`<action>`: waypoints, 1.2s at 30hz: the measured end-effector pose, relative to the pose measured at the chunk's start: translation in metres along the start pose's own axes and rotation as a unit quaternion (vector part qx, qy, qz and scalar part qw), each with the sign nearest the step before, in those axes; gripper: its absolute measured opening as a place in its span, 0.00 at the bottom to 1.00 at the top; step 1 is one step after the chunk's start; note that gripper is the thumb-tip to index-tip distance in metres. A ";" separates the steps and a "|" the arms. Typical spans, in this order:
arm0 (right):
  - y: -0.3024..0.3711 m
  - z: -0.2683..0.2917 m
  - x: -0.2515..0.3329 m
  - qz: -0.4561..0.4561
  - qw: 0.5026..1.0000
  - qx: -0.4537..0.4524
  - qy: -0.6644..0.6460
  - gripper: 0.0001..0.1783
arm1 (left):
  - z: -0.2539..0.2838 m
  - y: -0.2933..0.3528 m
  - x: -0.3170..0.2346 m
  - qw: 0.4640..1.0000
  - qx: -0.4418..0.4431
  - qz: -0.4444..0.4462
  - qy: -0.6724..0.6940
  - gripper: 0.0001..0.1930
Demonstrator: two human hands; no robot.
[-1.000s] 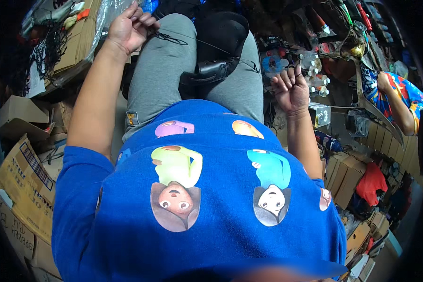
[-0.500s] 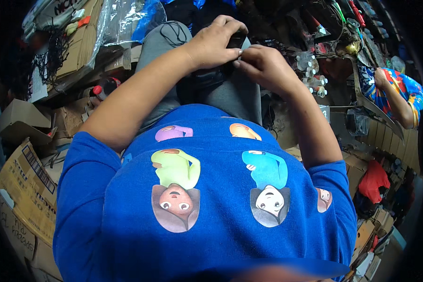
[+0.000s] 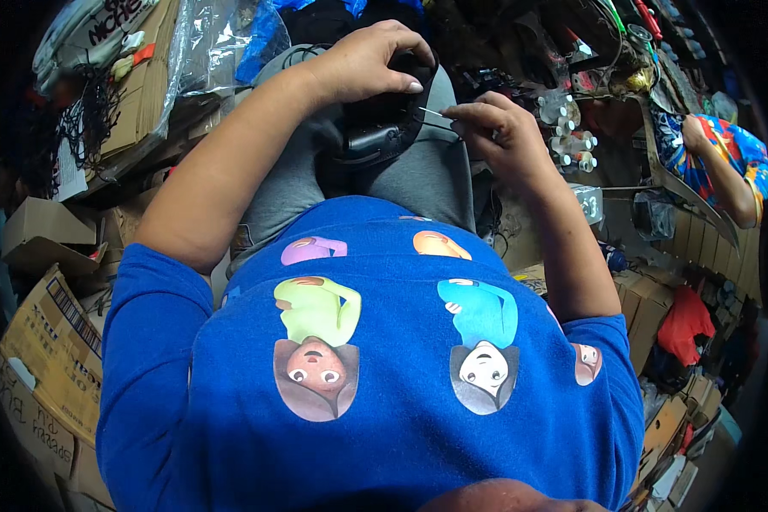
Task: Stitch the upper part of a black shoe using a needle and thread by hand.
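Note:
A black leather shoe (image 3: 371, 141), as far as its dark shape shows, rests on my lap between my thighs. My left hand (image 3: 371, 64) curls round its far edge, with fingers on the rim and the thumb spread toward the near side. Two thin pale strands of thread (image 3: 435, 114) run from the shoe's right edge to my right hand (image 3: 503, 136). That hand is closed in a pinch on them, a short way right of the shoe. Whether a needle is also between its fingers is too small to make out.
Flattened cardboard (image 3: 141, 102) and clear plastic wrap (image 3: 209, 51) lie at the left. Several small clear bottles (image 3: 563, 141) stand right of my right hand. Farther right, another person's arm (image 3: 730, 183) is at work. A red bag (image 3: 684, 326) sits lower right.
My right hand has drawn away to the right and slightly down from the shoe, and the strands now show. My left hand has shifted a little left and its thumb has lifted.

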State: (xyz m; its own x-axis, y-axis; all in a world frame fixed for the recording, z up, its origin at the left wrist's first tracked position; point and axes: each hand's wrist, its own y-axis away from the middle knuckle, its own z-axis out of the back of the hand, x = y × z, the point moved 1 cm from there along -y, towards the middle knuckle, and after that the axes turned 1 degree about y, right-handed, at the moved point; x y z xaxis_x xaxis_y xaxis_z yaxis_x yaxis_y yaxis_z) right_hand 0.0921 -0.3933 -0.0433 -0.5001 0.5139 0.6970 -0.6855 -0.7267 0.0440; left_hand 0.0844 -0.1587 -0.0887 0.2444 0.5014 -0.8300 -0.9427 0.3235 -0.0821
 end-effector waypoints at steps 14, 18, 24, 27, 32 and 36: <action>-0.020 0.003 0.020 0.036 0.988 0.016 0.152 0.11 | 0.014 -0.001 -0.015 0.995 0.090 0.043 -0.012 0.16; -0.023 -0.003 0.019 0.070 0.976 0.010 0.206 0.11 | 0.013 0.000 -0.014 0.995 0.092 0.042 -0.024 0.17; -0.027 -0.005 -0.002 -0.080 0.996 0.047 -0.009 0.15 | 0.015 0.000 -0.012 0.995 0.097 0.033 0.004 0.19; -0.030 -0.002 -0.003 -0.073 0.995 0.064 -0.025 0.15 | 0.014 0.000 -0.010 0.994 0.106 0.023 -0.014 0.19; -0.030 0.000 0.004 0.017 0.994 0.058 0.095 0.13 | 0.013 -0.003 -0.011 0.995 0.096 0.005 -0.021 0.19; -0.032 0.000 -0.007 0.013 0.997 0.070 0.031 0.13 | 0.013 -0.004 -0.010 0.995 0.095 0.019 -0.027 0.20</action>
State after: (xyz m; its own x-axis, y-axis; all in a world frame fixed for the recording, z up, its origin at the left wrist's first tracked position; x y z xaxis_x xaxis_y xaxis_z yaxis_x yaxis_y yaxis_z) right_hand 0.1172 -0.3736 -0.0498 -0.5510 0.5187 0.6537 -0.5935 -0.7943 0.1300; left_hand 0.0885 -0.1548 -0.0731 0.2256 0.5576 -0.7989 -0.8931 0.4460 0.0590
